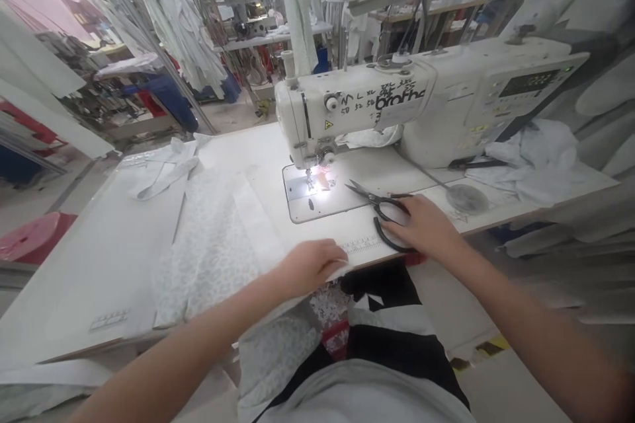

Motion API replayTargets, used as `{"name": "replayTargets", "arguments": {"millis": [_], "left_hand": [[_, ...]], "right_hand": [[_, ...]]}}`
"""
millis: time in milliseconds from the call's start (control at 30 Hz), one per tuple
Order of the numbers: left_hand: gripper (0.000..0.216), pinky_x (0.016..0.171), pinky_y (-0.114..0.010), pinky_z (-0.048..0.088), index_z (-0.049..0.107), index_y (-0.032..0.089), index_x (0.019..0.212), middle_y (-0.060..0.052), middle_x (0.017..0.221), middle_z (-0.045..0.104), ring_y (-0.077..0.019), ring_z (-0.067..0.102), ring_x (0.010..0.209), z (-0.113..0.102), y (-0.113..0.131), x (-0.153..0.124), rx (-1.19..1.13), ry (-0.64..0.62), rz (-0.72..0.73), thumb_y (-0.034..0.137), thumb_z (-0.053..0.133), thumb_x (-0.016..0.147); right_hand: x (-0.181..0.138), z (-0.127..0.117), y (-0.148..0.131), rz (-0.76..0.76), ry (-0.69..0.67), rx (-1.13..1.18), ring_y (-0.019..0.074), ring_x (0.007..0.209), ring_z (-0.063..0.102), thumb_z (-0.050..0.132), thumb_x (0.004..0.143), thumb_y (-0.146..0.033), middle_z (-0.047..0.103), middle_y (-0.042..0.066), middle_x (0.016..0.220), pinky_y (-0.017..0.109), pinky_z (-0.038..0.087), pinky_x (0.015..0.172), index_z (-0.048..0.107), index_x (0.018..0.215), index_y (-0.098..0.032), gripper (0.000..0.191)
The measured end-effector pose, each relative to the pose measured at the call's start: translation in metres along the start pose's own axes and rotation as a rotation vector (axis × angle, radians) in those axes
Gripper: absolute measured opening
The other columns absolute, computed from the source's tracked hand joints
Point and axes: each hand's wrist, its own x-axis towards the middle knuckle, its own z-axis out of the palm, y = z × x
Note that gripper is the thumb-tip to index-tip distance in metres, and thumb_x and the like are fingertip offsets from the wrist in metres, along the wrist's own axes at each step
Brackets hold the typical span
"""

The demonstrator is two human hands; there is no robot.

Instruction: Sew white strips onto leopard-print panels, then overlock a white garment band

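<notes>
My left hand (312,268) is closed at the table's front edge, with a bit of white fabric showing under its fingertips. Patterned pale fabric (213,244) spreads over the table to its left, and more of it hangs down onto my lap. In my right hand (429,225) are black-handled scissors (373,199), held by the handle loops. Their blades point left toward the needle plate (302,208) and look slightly parted. Above that plate stands the lit needle head of a white sewing machine (357,99). The presser foot (309,178) sits apart from both hands.
A printed ruler strip (364,246) runs along the front edge between my hands. Crumpled white fabric (530,162) lies right of the machine, near a round grey disc (466,199). Loose fabric strips (166,175) lie at the back left. A pink roll (34,236) stands beyond the table.
</notes>
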Motion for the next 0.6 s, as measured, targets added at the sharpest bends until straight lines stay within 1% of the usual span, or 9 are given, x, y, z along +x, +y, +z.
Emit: {"name": "replayTargets", "arguments": {"millis": [33,100,167,200,267,333,367,467,600], "left_hand": [[0.025,0.076,-0.03,0.046,0.06,0.021,0.102,-0.005,0.095,0.062,-0.0162,0.058,0.084,0.004,-0.001,-0.001,0.008,0.03,0.015,0.031,0.042,0.088],[0.03,0.078,-0.033,0.046,0.054,0.02,0.111,-0.007,0.104,0.059,-0.0178,0.057,0.089,0.002,-0.008,-0.004,0.044,0.166,-0.086,0.035,0.045,0.087],[0.034,0.084,-0.037,0.045,0.051,0.019,0.114,-0.008,0.113,0.054,-0.0195,0.054,0.096,-0.008,-0.019,-0.005,0.131,0.306,-0.18,0.037,0.048,0.085],[0.03,0.087,-0.039,0.043,0.053,0.019,0.109,-0.008,0.113,0.053,-0.0203,0.052,0.098,-0.014,-0.024,-0.006,0.197,0.346,-0.18,0.036,0.048,0.085],[0.02,0.09,-0.041,0.04,0.059,0.018,0.093,-0.007,0.106,0.054,-0.0207,0.05,0.099,-0.024,-0.03,-0.007,0.329,0.349,-0.123,0.032,0.046,0.086],[0.02,0.087,-0.04,0.04,0.06,0.018,0.085,-0.006,0.097,0.056,-0.02,0.05,0.094,-0.03,-0.028,-0.011,0.408,0.29,-0.081,0.028,0.043,0.087],[0.018,0.086,-0.038,0.041,0.06,0.018,0.085,-0.006,0.096,0.056,-0.0199,0.049,0.092,-0.03,-0.026,-0.014,0.428,0.261,-0.08,0.028,0.045,0.086],[0.018,0.083,-0.037,0.041,0.056,0.018,0.095,-0.006,0.102,0.054,-0.0211,0.048,0.094,-0.026,-0.017,-0.019,0.477,0.219,-0.13,0.026,0.053,0.078],[0.023,0.083,-0.04,0.041,0.054,0.014,0.091,-0.01,0.099,0.053,-0.0231,0.047,0.094,-0.015,-0.017,-0.008,0.513,0.275,-0.259,0.006,0.042,0.073]], "right_hand": [[0.008,0.002,0.006,0.0,0.017,-0.024,0.0274,0.092,0.054,0.062,0.074,-0.043,0.057,0.013,0.096,0.036,0.044,0.08,0.056,0.105,-0.011,0.045],[0.02,0.004,0.01,-0.009,0.076,-0.083,0.0302,0.094,0.053,0.061,0.076,-0.041,0.058,0.016,0.096,0.04,0.044,0.083,0.056,0.106,-0.007,0.046],[0.023,0.006,0.0,-0.086,0.161,-0.102,0.0319,0.098,0.052,0.056,0.08,-0.031,0.057,0.019,0.1,0.043,0.043,0.086,0.056,0.107,-0.004,0.038],[0.019,0.008,-0.011,-0.169,0.199,-0.074,0.0316,0.1,0.051,0.052,0.082,-0.025,0.057,0.02,0.103,0.045,0.042,0.088,0.055,0.107,-0.003,0.033],[0.002,0.015,-0.039,-0.426,0.214,0.054,0.0278,0.106,0.05,0.042,0.086,-0.017,0.057,0.018,0.11,0.044,0.042,0.093,0.055,0.11,-0.005,0.03],[-0.023,0.023,-0.068,-0.723,0.116,0.192,0.0236,0.109,0.05,0.039,0.087,-0.015,0.057,0.014,0.115,0.039,0.043,0.095,0.054,0.115,-0.007,0.032],[-0.035,0.027,-0.079,-0.785,0.071,0.224,0.0226,0.111,0.049,0.04,0.087,-0.013,0.057,0.013,0.117,0.038,0.042,0.096,0.053,0.116,-0.008,0.033],[-0.06,0.037,-0.096,-0.837,-0.001,0.249,0.0224,0.118,0.045,0.04,0.086,-0.01,0.054,0.012,0.123,0.04,0.039,0.101,0.052,0.12,-0.008,0.036],[-0.066,0.039,-0.094,-0.828,0.005,0.261,0.0231,0.121,0.042,0.038,0.085,-0.009,0.052,0.013,0.125,0.044,0.038,0.102,0.051,0.121,-0.008,0.038]]}}
